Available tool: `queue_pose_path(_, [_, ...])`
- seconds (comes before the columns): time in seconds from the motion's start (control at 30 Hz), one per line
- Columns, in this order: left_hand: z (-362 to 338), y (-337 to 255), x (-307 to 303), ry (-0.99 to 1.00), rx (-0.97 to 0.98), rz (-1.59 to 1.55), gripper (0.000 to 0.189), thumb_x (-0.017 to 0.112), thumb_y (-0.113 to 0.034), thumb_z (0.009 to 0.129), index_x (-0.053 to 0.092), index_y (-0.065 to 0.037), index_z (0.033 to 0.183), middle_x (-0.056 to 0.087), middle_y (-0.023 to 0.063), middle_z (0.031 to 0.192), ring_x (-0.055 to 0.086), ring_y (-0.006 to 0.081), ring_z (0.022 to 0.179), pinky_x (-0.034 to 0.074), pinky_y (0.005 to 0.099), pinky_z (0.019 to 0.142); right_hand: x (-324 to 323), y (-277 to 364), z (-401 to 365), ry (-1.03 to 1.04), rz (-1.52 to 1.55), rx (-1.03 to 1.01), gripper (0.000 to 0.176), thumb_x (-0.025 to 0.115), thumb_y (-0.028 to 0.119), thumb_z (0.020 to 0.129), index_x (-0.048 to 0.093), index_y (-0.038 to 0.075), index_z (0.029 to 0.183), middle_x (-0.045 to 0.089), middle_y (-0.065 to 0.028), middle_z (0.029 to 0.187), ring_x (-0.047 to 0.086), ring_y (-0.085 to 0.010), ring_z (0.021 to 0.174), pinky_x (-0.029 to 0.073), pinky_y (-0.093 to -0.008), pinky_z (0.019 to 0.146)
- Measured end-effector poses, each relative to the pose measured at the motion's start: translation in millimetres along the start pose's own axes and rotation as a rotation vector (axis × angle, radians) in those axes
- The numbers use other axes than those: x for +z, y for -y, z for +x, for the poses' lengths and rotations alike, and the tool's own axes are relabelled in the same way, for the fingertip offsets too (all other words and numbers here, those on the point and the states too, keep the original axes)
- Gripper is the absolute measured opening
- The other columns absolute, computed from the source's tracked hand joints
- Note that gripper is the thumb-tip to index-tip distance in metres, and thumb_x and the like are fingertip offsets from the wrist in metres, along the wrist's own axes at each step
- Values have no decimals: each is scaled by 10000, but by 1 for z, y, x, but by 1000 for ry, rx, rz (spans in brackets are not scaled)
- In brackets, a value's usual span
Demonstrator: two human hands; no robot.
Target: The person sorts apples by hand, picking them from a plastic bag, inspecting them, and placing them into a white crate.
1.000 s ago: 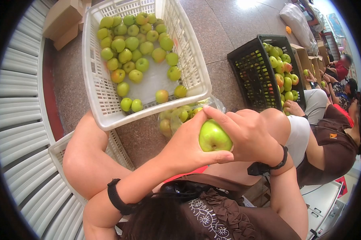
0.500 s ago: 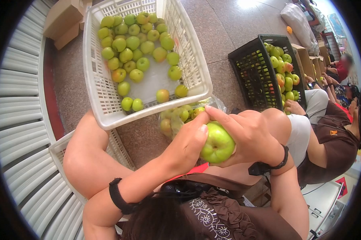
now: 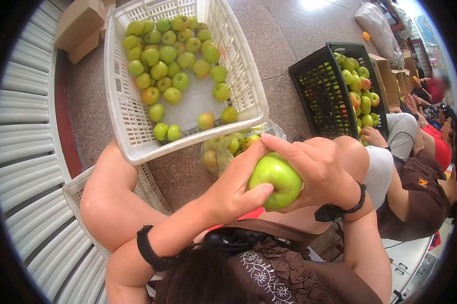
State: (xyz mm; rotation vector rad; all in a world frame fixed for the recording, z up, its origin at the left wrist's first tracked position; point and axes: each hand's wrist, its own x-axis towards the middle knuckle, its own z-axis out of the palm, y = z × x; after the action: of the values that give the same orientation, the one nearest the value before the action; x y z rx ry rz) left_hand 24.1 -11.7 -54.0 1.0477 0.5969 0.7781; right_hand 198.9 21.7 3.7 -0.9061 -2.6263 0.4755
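A green apple (image 3: 281,175) is held between both of my hands above my lap. My left hand (image 3: 233,190) is closed round its left side, the thumb lying across the dimple on top. My right hand (image 3: 322,169) wraps the right side, its index finger reaching over the far edge towards the left fingertips. The lower fingers of both hands are hidden behind the fruit. Just beyond my hands, a clear plastic bag (image 3: 221,147) with several apples in it sits by the near wall of a white plastic crate (image 3: 198,138). Many green and reddish apples (image 3: 160,70) lie in that crate.
A black crate (image 3: 314,91) full of apples stands at the right, with a co-worker's hand (image 3: 372,137) at its near side. Cardboard boxes (image 3: 79,25) are at the upper left. A white slatted surface (image 3: 28,147) runs down the left. Other people sit at the far right.
My left thumb has moved down from the apple's upper left edge to its top dimple. The apple has tilted slightly in my hands. Co-workers at the right have shifted.
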Motion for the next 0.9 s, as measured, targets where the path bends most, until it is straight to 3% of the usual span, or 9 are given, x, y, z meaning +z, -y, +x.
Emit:
queue_pose_path(0.2, [-3, 0, 1, 23, 9, -41, 889, 588, -402, 689, 159, 40, 1330, 353, 150, 1255, 388, 203, 1163, 319, 322, 965, -2, 0, 1, -5, -2, -7, 845, 738, 494, 518, 506, 35, 1187, 480, -17, 580, 514, -165, 444, 398, -281, 422])
queue_pose_path(0.3, [-2, -5, 5, -51, 162, 122, 715, 560, -258, 628, 289, 35, 1222, 406, 163, 1106, 422, 234, 1028, 326, 337, 913, -2, -2, 1, -40, 18, -21, 846, 743, 489, 510, 509, 39, 1187, 473, -13, 573, 511, -164, 443, 396, -280, 420])
queue_pose_path(0.4, [-2, -9, 4, -40, 177, 140, 740, 557, -252, 640, 258, 48, 1246, 396, 164, 1121, 405, 234, 1055, 308, 334, 932, -2, -3, 1, -59, 15, -28, 836, 747, 473, 504, 514, 48, 1185, 467, -9, 569, 510, -161, 443, 396, -278, 418])
queue_pose_path(0.5, [-2, 0, 7, -64, 144, -31, 754, 544, -275, 652, 242, 48, 1263, 384, 164, 1138, 388, 242, 1081, 292, 329, 948, -1, -4, 2, -80, -1, -37, 777, 746, 436, 516, 535, 65, 1165, 462, -1, 565, 508, -151, 445, 395, -273, 416])
queue_pose_path(0.6, [-4, -2, -1, 37, 58, -94, 859, 549, -403, 696, 148, 15, 1331, 326, 155, 1263, 367, 223, 1185, 306, 339, 976, -2, -3, 5, -98, -24, -51, 700, 740, 397, 538, 560, 83, 1137, 455, 10, 562, 503, -140, 444, 393, -267, 415])
queue_pose_path(0.9, [-4, -6, -1, 19, 43, -47, 841, 537, -425, 707, 158, 6, 1322, 335, 147, 1249, 369, 215, 1179, 316, 336, 966, 1, -5, 8, -128, -29, -77, 624, 728, 352, 561, 578, 96, 1110, 443, 19, 567, 487, -131, 455, 393, -259, 424])
